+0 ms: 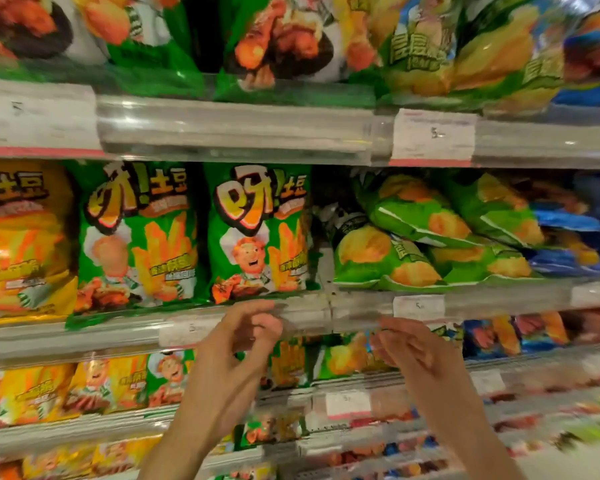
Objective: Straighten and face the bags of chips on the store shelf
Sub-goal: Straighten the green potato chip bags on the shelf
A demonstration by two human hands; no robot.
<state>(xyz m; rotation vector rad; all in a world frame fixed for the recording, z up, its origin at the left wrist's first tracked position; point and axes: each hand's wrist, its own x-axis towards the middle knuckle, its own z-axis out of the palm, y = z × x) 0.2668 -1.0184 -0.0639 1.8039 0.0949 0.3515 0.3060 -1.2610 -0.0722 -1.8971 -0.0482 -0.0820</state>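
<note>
Hands empty: our left hand [243,344] and right hand [409,351] hover loosely curled just below the middle shelf's front edge [302,311]. Upright green fry bags [257,233] already face out at its centre. Toward the right end, green chip bags [388,258] lie slumped flat; we judge these need standing next.

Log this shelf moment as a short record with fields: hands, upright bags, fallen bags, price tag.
left hand: raised before the middle shelf rail, fingers loosely curled, holding nothing
right hand: raised beside it, fingers relaxed, holding nothing
upright bags: two green fry bags standing face out, a yellow bag to their left
fallen bags: green chip bags lying tilted in a heap at right
price tag: on the rail above the right hand
</note>
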